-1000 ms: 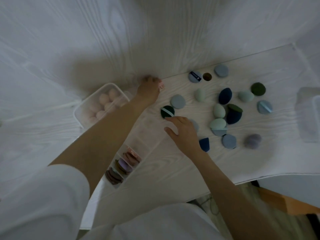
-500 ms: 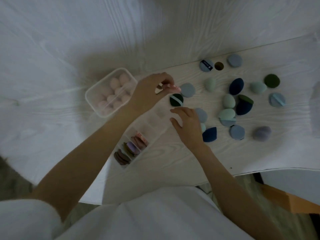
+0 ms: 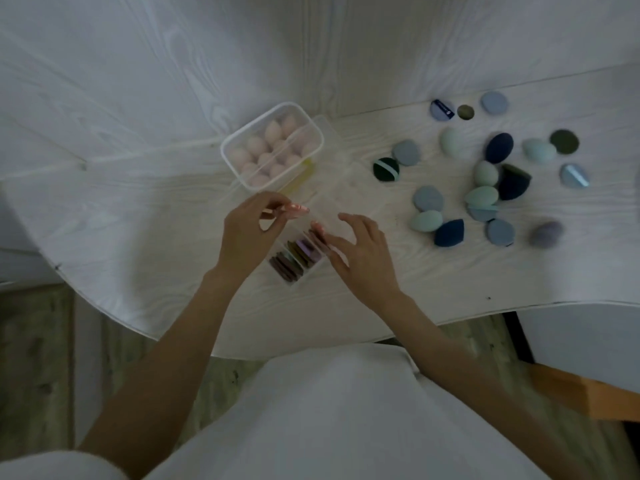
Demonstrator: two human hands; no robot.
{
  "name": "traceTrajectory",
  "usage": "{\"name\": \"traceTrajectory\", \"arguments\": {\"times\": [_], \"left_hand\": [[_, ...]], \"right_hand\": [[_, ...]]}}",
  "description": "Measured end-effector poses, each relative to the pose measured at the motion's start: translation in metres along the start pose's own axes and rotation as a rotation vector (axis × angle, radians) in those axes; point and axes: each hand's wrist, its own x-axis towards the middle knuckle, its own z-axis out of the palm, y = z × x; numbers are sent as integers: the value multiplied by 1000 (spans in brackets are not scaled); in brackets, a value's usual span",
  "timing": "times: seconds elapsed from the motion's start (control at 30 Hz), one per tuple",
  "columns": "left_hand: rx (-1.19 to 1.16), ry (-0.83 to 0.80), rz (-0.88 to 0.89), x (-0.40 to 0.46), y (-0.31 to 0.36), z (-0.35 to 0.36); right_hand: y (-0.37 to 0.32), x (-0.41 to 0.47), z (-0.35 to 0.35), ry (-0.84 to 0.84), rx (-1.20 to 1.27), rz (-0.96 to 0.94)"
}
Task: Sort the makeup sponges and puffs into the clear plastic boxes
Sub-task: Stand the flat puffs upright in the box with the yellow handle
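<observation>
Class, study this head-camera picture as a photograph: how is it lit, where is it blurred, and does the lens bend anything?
Head view: dim, bluish, low-contrast light, with no harsh glare. The mauve sponge at the right is smeared by blur, while the clear box of pink sponges reads fairly sharp. The wide lens bows the table edge into a curve. The left hand, pinching a pink puff, looks slightly soft.
</observation>
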Motion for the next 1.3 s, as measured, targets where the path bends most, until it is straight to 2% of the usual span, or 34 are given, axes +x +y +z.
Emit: {"name": "traceTrajectory", "arguments": {"times": [0.1, 0.23, 0.37, 0.63, 0.8, 1.0, 1.2, 1.3], "left_hand": [[-24, -44, 18, 1, -3, -4], [-39, -80, 38, 4, -7, -4], [-19, -124, 97, 7, -9, 3], [93, -419, 375, 19, -6, 21], [296, -391, 504, 22, -10, 32], [356, -429, 590, 24, -12, 35], [414, -455, 876, 32, -13, 32], [384, -499, 827, 30, -15, 34]], "right_hand": [[-7, -2, 9, -33, -94, 38], [-13, -2, 13, -36, -50, 133], [-17, 0, 13, -34, -56, 119], [-13, -3, 13, -2, -70, 114], [-13, -4, 16, 22, -61, 122], [-13, -5, 19, 59, -44, 125], [-14, -7, 17, 75, -24, 138], [-14, -8, 16, 61, -32, 145]]}}
